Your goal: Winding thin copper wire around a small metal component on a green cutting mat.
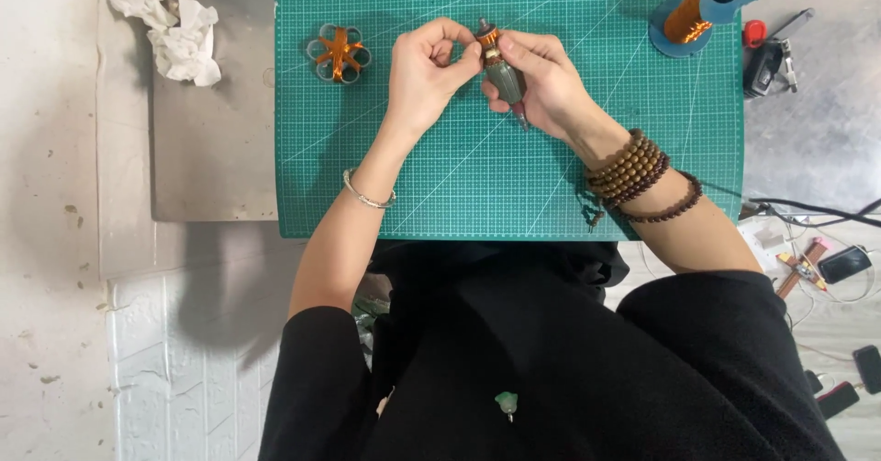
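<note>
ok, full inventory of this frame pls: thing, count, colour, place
cutting mat: 1, teal with a grid, centre of table
motor armature: 1, grey with copper winding at its top, held over the mat
wound coil piece: 1, copper on a grey flower-shaped core, mat upper left
wire spool: 1, blue flanges, copper wire, mat upper right
crumpled tissue: 1, white, on grey sheet at left
phones and cables: several, dark, right edge
bead bracelets: several, brown, right wrist
bangle: 1, silver, left wrist
left hand: fingertips at armature top
right hand: grips armature body
</note>
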